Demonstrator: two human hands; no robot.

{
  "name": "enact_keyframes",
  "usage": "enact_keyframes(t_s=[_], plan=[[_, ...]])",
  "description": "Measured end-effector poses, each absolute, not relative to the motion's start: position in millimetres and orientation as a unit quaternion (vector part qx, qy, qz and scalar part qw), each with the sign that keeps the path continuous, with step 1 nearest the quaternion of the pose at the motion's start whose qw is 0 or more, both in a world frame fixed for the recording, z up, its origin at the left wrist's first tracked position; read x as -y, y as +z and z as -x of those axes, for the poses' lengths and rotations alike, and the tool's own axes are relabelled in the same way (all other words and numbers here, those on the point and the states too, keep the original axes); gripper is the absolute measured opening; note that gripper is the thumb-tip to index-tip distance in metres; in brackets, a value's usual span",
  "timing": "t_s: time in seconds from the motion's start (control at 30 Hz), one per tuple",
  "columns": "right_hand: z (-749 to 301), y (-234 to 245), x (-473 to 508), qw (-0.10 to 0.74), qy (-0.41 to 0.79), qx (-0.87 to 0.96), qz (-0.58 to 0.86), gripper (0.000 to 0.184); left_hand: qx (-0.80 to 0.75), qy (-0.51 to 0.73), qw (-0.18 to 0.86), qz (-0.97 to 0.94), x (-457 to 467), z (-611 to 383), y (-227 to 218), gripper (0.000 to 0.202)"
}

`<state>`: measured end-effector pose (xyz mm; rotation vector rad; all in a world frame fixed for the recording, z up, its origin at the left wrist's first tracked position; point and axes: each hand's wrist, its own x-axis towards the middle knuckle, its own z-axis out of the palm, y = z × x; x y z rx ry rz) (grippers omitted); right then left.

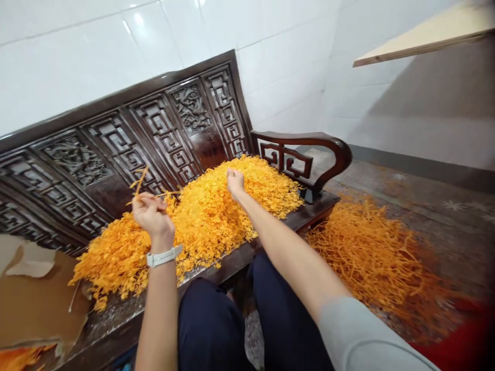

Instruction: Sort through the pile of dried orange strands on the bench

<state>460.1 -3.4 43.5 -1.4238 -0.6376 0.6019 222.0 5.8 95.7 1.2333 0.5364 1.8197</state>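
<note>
Above the left part of the bench seat, a small bunch of thin, dry orange stems (pixel 141 188) sticks up from the left hand (pixel 152 215), whose fingers are curled tight around their lower ends. A white band watch (pixel 164 256) sits on that wrist. The stems look feather-light, wiry and brittle, likely to snap if bent or squeezed hard. The gathered lower ends seem the soundest place to pinch them, rather than the loose tips.

The right hand (pixel 235 181) hangs over the heap of yellow-orange flaky petals (pixel 216 216), fingers folded in almost to a fist; whether anything is inside it cannot be told. The heap looks loose and crumbly, apt to scatter at a touch. It covers most of the seat of the dark carved wooden bench (pixel 116 134).

On the floor to the right of the bench lies a tangled pile of bare orange stalks (pixel 371 257). A torn brown cardboard sheet (pixel 34 304) rests at the bench's left end, and a white tiled wall (pixel 77 46) stands behind.
</note>
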Motion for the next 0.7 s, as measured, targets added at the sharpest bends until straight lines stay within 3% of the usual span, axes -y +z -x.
enact_keyframes(t_s=[0.27, 0.4, 0.57, 0.7], plan=[[-458.4, 45.3, 3.6, 0.578, 0.113, 0.368, 0.719, 0.042, -0.171, 0.710, 0.470, -0.496, 10.6, -246.6, 90.2, 0.024], [-447.7, 46.7, 13.0, 0.629, 0.189, 0.355, 0.665, 0.058, -0.168, 0.712, 0.471, -0.493, 5.0, -247.0, 87.8, 0.024], [-425.4, 60.4, 25.1, 0.682, 0.384, 0.336, 0.524, 0.074, -0.223, 0.728, 0.419, -0.494, -7.2, -247.9, 77.0, 0.023], [-407.0, 64.8, 32.3, 0.654, 0.350, 0.420, 0.522, 0.065, -0.275, 0.724, 0.382, -0.504, -12.7, -251.2, 66.6, 0.021]])
